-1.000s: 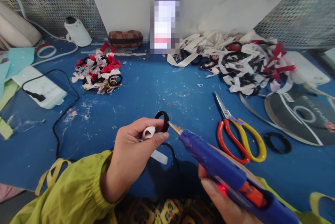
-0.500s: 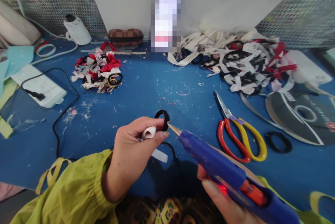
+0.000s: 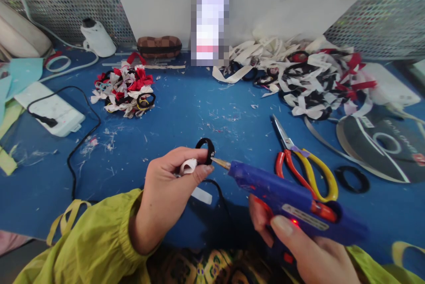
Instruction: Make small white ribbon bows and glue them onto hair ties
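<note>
Two hands: left hand pinches hair tie and ribbon aloft, presented to nozzle of glue gun clasped by right hand.

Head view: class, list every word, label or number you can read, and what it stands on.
Nothing reads for certain.
Black spool: white capitals, upside down, too distorted to read.
Glue gun: grey label, print too small.
Card against the back wall: blurred out.
</note>
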{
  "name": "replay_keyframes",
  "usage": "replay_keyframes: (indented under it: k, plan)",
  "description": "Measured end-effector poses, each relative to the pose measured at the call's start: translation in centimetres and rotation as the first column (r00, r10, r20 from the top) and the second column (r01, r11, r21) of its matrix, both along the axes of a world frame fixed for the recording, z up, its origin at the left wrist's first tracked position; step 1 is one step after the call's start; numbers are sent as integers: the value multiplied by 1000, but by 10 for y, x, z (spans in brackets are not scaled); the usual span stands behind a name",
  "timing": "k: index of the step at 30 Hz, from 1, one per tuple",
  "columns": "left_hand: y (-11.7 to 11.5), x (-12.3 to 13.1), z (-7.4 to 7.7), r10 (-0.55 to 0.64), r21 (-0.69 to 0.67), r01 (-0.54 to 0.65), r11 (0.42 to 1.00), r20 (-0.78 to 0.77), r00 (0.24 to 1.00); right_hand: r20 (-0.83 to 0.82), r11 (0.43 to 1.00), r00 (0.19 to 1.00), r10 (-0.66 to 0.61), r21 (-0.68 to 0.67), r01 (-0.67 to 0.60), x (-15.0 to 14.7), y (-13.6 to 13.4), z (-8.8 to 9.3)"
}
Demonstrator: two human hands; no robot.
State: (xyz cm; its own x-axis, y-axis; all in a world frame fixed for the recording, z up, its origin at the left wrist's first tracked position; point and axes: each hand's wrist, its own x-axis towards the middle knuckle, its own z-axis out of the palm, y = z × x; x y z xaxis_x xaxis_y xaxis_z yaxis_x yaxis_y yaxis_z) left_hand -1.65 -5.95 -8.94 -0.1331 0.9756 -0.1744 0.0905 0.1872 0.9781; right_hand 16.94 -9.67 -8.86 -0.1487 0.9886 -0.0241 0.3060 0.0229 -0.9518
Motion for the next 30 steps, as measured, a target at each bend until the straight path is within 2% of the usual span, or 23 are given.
replay_keyframes:
  k: [3,7,11,15,18,22,27,30]
  plan:
    - [-1,0,0,14,13,-14,1000,1,1000,-191,983,980,-61,-181,26,-3,0,0]
    - [0,1,3,30,27,-30,999,-13,999,-361,940,930,-63,-336,-67,-3,1,-4]
    - [1,2,5,23,57,-21,998,-47,999,-444,912,894,-55,-387,-137,-4,3,-5]
    - [1,2,5,37,85,-32,996,-63,997,-424,914,901,-92,-396,-94,-5,5,-5]
    - [1,2,4,65,49,-63,997,-33,997,-395,945,915,-81,-323,-55,-3,3,-5]
    - [1,1,2,70,-38,-68,997,51,996,-269,989,958,-97,-138,62,2,-3,-8]
    - [2,0,-1,100,-133,-81,988,147,984,5,977,983,-181,114,179,1,-2,-15]
    - [2,1,0,116,-186,-77,980,211,971,165,978,974,-156,166,129,-1,7,-21]
